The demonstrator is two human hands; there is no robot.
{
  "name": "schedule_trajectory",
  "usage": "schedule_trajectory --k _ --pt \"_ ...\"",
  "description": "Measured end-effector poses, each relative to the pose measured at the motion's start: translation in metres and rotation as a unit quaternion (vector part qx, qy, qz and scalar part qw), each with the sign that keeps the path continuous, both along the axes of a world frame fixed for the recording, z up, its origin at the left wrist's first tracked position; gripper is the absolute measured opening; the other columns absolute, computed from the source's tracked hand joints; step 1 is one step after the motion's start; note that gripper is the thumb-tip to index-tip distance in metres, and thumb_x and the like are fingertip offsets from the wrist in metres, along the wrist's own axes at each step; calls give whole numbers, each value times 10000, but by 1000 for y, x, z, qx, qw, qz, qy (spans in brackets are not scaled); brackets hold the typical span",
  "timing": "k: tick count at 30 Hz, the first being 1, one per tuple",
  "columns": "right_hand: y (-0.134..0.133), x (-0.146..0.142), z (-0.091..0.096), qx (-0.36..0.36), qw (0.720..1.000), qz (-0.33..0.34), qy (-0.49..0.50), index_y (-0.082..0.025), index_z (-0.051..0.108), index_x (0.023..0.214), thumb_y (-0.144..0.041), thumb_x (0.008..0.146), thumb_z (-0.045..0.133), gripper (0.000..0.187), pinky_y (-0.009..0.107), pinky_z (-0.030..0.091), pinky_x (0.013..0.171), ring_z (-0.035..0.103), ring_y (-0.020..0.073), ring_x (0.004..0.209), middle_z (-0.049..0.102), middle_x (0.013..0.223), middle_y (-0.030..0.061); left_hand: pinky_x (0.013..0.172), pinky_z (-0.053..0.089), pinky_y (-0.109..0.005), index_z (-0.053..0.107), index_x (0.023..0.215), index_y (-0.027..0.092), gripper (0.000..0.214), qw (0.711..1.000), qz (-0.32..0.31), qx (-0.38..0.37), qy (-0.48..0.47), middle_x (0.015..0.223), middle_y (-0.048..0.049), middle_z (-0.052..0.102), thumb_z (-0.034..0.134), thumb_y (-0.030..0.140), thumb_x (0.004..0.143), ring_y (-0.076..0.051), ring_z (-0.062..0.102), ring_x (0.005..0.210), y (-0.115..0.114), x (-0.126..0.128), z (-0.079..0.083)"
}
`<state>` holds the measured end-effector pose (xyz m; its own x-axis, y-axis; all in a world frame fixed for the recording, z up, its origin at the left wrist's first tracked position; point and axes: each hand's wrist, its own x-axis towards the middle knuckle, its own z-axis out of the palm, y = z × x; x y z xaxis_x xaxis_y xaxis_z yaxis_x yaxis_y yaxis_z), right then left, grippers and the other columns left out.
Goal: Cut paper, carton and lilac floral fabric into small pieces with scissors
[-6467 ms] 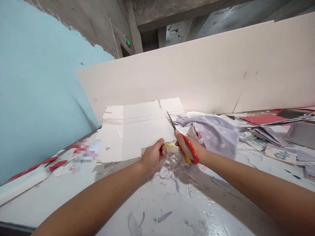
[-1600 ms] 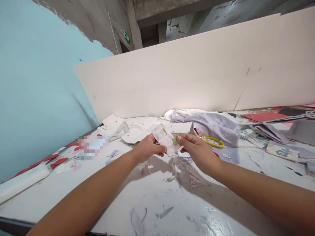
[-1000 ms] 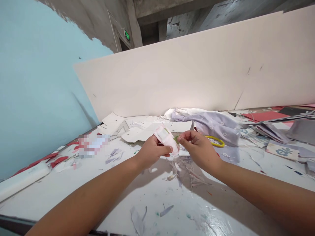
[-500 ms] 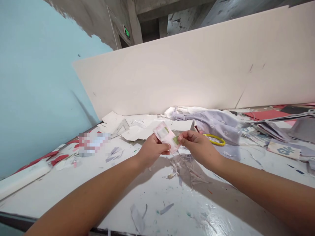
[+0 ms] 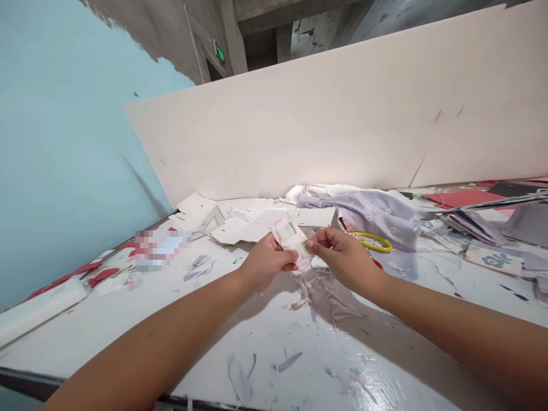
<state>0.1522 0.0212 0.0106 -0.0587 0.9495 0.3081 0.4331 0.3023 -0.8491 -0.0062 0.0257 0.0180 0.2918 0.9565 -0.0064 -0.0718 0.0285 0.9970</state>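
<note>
A small pink-and-white card point(image 5: 286, 230) with green patches is held up in front of me, above the table. My left hand point(image 5: 270, 258) grips its lower left side, thumb on the front face. The thumb and forefinger of my right hand point(image 5: 340, 252) pinch the card's right edge by a green patch point(image 5: 306, 246). Whether that patch is a separate piece I cannot tell. Just behind the right hand shows a yellow ring-shaped handle point(image 5: 373, 242); what it belongs to is partly hidden.
Shredded paper strips point(image 5: 327, 294) lie on the white table point(image 5: 180, 337) beneath my hands. Behind are white card scraps point(image 5: 240, 229) and a crumpled lilac cloth point(image 5: 363, 211). A tall white panel point(image 5: 308, 125) closes off the back. Red paper point(image 5: 464, 198) lies far right, a white roll point(image 5: 43, 308) left.
The card is turned slightly and sits a touch further right. Both hands keep the same hold, and the right hand has barely shifted.
</note>
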Motion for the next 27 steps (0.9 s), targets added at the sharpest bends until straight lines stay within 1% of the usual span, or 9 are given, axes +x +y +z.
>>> schedule_trajectory --k 4,10,15,18,23,27 --pt "1 1 0 -3 1000 10 -1 -202 547 644 -387 723 560 202 237 267 472 383 104 509 522 592 -21 657 470 -252 564 899 153 302 1000 12 -2 -2 798 -24 621 651 94 615 -117 576 719 1 -1 -2" --pt "0 -1 -4 -9 1000 12 26 -203 533 632 -393 723 566 212 237 263 470 370 104 501 488 575 -28 640 464 -234 570 898 160 286 1000 -12 8 22 817 -27 618 653 108 629 -112 573 725 2 -3 -2" --pt "-1 -3 -10 17 1000 19 6 -209 508 606 -364 751 542 216 243 267 486 376 115 516 458 559 -35 640 464 -245 573 887 157 269 999 -17 -2 41 796 -18 607 645 99 634 -97 552 686 2 -2 -2" --pt "-2 -4 -11 20 1000 19 0 -210 524 615 -357 767 528 211 247 274 494 395 123 531 469 565 -30 634 461 -247 572 872 161 262 999 -14 3 38 780 -10 607 645 96 628 -99 552 678 3 -2 -4" --pt "-3 -6 -12 36 999 1 -20 -210 585 677 -361 807 472 229 268 334 566 481 151 619 564 662 -2 638 460 -245 575 826 167 228 999 1 10 31 755 -3 617 632 87 621 -110 571 684 3 -1 -4" --pt "-2 -7 -16 58 998 15 -24 -199 636 790 -340 778 530 177 286 384 672 541 178 764 617 810 29 650 459 -227 587 824 158 220 1000 1 1 26 773 -13 631 611 72 622 -109 581 706 1 0 0"
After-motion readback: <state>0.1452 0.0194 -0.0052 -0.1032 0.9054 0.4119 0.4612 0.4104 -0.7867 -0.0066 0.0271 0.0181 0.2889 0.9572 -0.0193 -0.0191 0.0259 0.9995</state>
